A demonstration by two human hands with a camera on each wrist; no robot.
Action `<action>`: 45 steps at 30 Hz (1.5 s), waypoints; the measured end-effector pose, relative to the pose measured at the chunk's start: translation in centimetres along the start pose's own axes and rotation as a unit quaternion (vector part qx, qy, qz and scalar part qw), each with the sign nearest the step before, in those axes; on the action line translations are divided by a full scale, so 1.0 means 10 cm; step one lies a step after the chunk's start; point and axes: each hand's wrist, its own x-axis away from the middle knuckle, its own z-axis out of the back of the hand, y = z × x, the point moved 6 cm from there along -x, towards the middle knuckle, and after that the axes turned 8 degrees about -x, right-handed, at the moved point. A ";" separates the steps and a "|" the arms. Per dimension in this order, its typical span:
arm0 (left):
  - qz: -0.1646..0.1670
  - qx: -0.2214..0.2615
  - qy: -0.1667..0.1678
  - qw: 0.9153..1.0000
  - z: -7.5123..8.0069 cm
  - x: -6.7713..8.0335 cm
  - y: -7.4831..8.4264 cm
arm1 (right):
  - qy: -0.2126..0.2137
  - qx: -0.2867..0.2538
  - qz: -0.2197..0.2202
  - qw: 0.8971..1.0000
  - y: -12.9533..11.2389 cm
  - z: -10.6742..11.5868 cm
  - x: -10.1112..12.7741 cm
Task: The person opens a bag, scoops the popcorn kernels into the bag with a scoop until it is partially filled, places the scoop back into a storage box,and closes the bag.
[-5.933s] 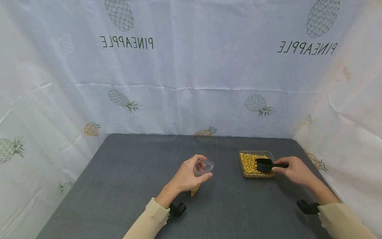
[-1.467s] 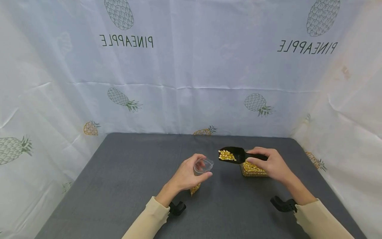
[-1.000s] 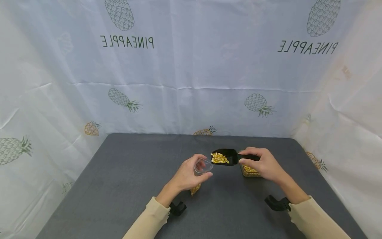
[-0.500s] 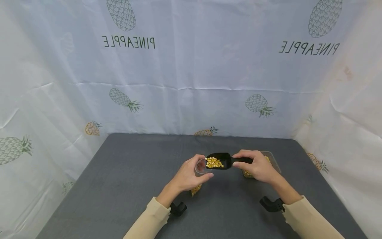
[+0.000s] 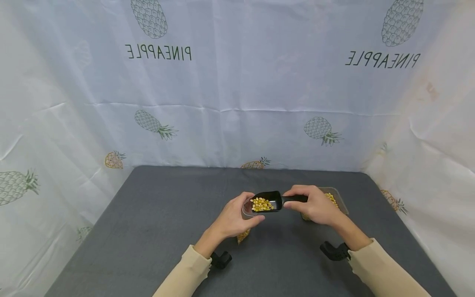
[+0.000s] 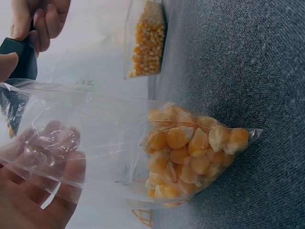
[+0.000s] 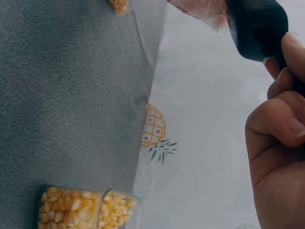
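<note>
Clock on head view, 12 = far side.

Nearest, at 6 to 5: two cream sleeves (image 5: 182, 274), two black wrist mounts (image 5: 221, 260).

Left hand (image 5: 230, 218): thumb and fingers curved well apart, holding the mouth of the one clear bag (image 6: 124, 143). Bag's long axis hangs downward, pointed corner lowest. Head view shows just that corner, at 6 from the hand; left wrist view shows the whole lower part packed with bag kernels (image 6: 186, 157), too many to count. Can't tell if the corner touches the table.

Right hand (image 5: 315, 206), at 3 from the left: closed round the handle of the one black scoop (image 5: 277, 199). Scoop lies roughly along 9–3, lip to 9, handle to 3, lip at the bag's mouth. Left wrist view shows the lip through the film. Scoop kernels (image 5: 261, 204) show well in head view; right wrist view gets only the scoop's outside.

Farther, at 1 from the right hand: one clear container (image 5: 341, 202) of kernels on the grey table (image 5: 156, 231), part hidden in head view; both wrist views show its side wall.

Farthest, 12: white curtain (image 5: 237, 70), PINEAPPLE printed twice, mirrored.
</note>
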 end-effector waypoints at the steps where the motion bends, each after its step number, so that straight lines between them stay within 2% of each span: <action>1: 0.000 -0.001 0.001 1.000 0.00 0.00 0.00 | -0.003 0.003 0.000 1.000 -0.01 -0.01 -0.01; 11: 0.004 0.001 -0.002 1.000 0.00 0.00 0.00 | -0.025 0.021 0.015 0.999 -0.13 -0.03 -0.06; 24: 0.009 0.006 -0.006 1.000 -0.01 0.00 -0.02 | -0.027 0.059 0.049 0.997 -0.25 -0.05 -0.09; 45: -0.002 0.001 0.000 1.000 -0.01 0.00 0.00 | -0.027 0.088 0.088 0.992 -0.36 -0.05 -0.11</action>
